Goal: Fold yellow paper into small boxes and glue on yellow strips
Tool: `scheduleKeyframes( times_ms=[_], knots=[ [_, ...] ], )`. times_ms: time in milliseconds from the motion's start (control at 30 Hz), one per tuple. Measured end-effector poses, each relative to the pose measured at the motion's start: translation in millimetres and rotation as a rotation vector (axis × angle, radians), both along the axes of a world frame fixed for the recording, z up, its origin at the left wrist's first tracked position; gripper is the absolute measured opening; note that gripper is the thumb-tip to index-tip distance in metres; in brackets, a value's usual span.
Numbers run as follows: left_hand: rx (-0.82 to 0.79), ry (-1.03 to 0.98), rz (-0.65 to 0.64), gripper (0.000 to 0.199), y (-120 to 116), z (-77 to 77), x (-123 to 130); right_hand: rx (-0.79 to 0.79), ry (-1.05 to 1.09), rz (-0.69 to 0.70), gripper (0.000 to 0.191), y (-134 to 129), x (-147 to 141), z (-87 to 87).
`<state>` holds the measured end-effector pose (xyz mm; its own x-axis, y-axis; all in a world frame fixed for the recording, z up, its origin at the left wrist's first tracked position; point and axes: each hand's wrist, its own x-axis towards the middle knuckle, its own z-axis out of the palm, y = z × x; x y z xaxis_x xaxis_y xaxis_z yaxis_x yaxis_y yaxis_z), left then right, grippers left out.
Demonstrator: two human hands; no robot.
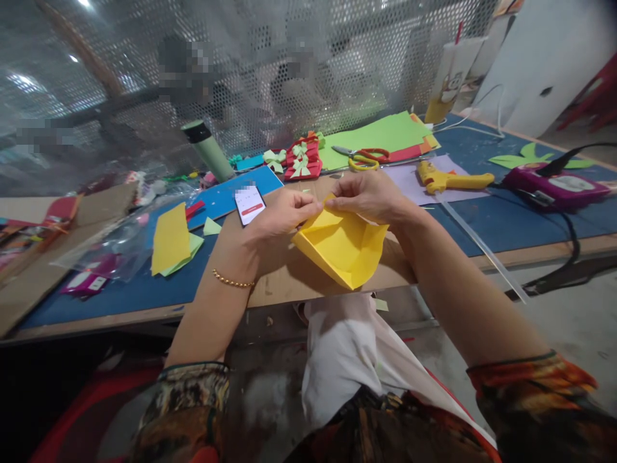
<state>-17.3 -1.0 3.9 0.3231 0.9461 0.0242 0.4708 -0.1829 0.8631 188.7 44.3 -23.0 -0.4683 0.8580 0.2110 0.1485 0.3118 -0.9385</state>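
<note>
Both hands are working a folded piece of yellow paper [343,247] just above the near edge of the surface [506,222], over a sheet of brown cardboard [284,270]. The left hand [282,215] is pinching the paper's far left corner between thumb and fingertips, its grip clenched on the fold. The right hand [369,196] is pinching the far edge just beside it, fingers curled down onto the same rim, so the two hands are almost touching. The paper is hanging open toward the near side like a shallow pocket, its point tilting down.

The sheet is looking light and thin, stiff enough to be holding its creases but easily crushed or torn, so it is probably best taken at the folded edges and corners, with fingertip pressure only; a squeeze on the open middle would likely be denting it.

A phone [249,204] is lying just left of the left hand. Farther left, loose yellow and green sheets [171,241] are resting on the blue mat. On the far side, red and green bows [301,161] are sitting near scissors [364,157] on a stack of coloured paper [380,132], and a green bottle [208,149] is standing upright. To the right, a yellow glue gun [450,179] is lying well apart from a purple device [559,185].
</note>
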Motion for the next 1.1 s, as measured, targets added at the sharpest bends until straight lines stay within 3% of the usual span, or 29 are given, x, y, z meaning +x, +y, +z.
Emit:
scheduleKeyframes(
  times_ms=[167, 300, 500, 700, 1100],
  knots=[
    [0.029, 0.021, 0.064, 0.027, 1, -1.7, 5, -0.023, 0.062, 0.007, 0.017, 1, -1, -1.7],
    [-0.062, -0.044, 0.105, 0.015, 0, -1.0, 9, -0.065, 0.180, 0.009, 0.017, 1, -1, -4.9],
    [-0.139, -0.135, 0.111, 0.022, 1, -5.3, 11, -0.056, 0.168, 0.011, 0.016, -3, -1, -1.6],
    [-0.158, -0.185, 0.149, 0.012, 3, -9.3, 10, -0.001, 0.079, -0.014, 0.018, -3, 1, 1.3],
    [-0.174, -0.251, 0.186, 0.019, 0, -5.2, 17, 0.247, -0.061, -0.023, 0.022, 5, 4, -8.1]
  ],
)
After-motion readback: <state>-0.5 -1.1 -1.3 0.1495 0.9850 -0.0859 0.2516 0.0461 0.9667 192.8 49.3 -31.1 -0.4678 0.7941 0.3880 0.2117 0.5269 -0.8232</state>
